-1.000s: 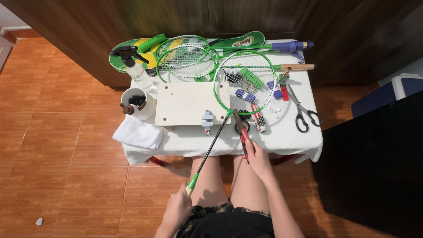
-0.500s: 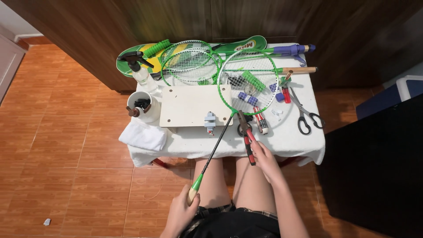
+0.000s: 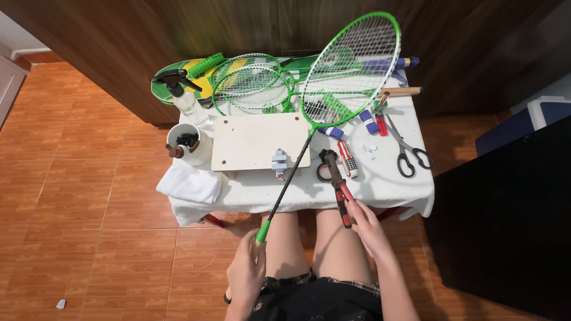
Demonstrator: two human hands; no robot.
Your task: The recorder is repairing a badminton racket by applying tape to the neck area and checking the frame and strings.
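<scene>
Nearest the camera, the left hand (image 3: 247, 274) is wrapping closed around the grip of a green badminton racket (image 3: 324, 113), low by the knees, while the right hand (image 3: 364, 224) is closing around the red-and-black handles of a pair of pliers (image 3: 336, 184), whose dark nose is lying over the near edge of the table (image 3: 380, 187). The racket is slanting up and away from the left hand, its thin dark shaft crossing a small grey clamp (image 3: 279, 163) and its strung head hanging above the far side of the table. It is looking light and long, with a stiff frame but strings and a slender shaft that could easily be bent or nicked, so the padded grip seems the safest place to hold it; the pliers are looking heavier and rigid, best held by their coated handles. Further in, a pale board (image 3: 253, 141) is lying flat, with a folded white cloth (image 3: 189, 183) and a white cup (image 3: 191, 145) to its left. A red-and-white striped screwdriver (image 3: 347, 159) and black-handled scissors (image 3: 407, 151) are lying to the right. Farthest, a clear spray bottle (image 3: 181, 94) with a black trigger is standing beside more green rackets (image 3: 253, 83) on a green-and-yellow racket cover (image 3: 199, 68); its print is too small to tell.
</scene>
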